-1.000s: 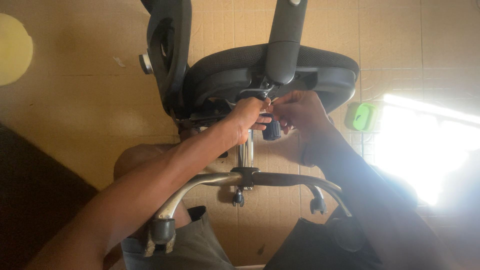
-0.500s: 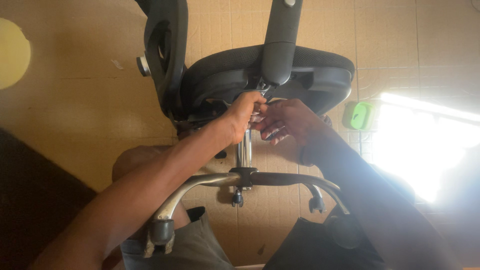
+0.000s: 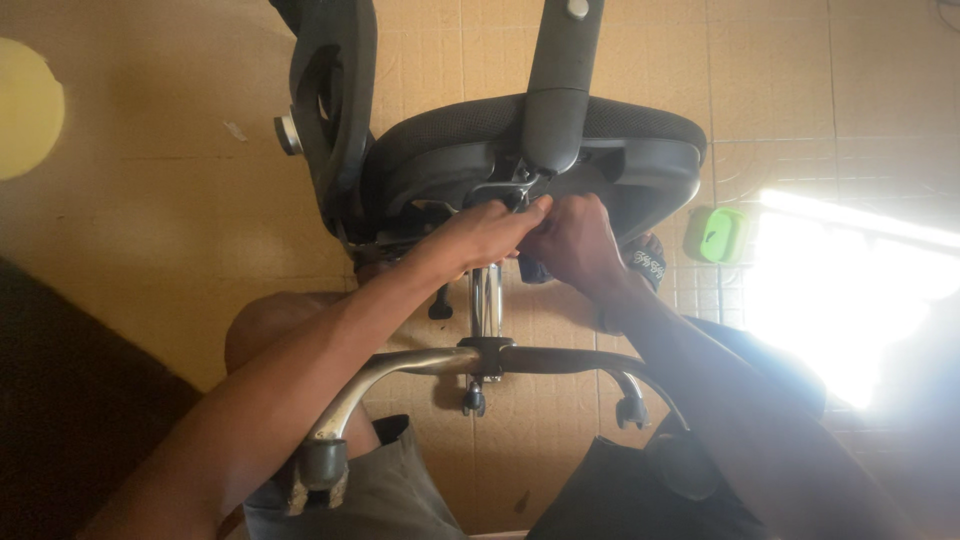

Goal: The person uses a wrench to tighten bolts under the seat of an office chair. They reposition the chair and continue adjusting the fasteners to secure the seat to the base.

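Chair: my office chair (image 3: 520,150) lies tipped on the floor (image 3: 150,200), centre of the frame, its chrome column (image 3: 486,300) running down to the base (image 3: 430,365).
Left hand (image 3: 480,235): fingers curled on the metal bracket (image 3: 515,188) under the seat.
Right hand (image 3: 570,240): fingers closed around a small dark part (I cannot tell what).
Doing it well: I judge steady pressure, both wrists braced, works best.
Nearby: green object (image 3: 718,235), right of the seat.

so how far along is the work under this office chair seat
Done: the office chair already lies tipped on the tiled floor, underside exposed. In hand: the left hand and right hand meet at the metal mechanism under the seat, above the gas cylinder. Left: the wheeled base remains attached; what the fingers grip is hidden.
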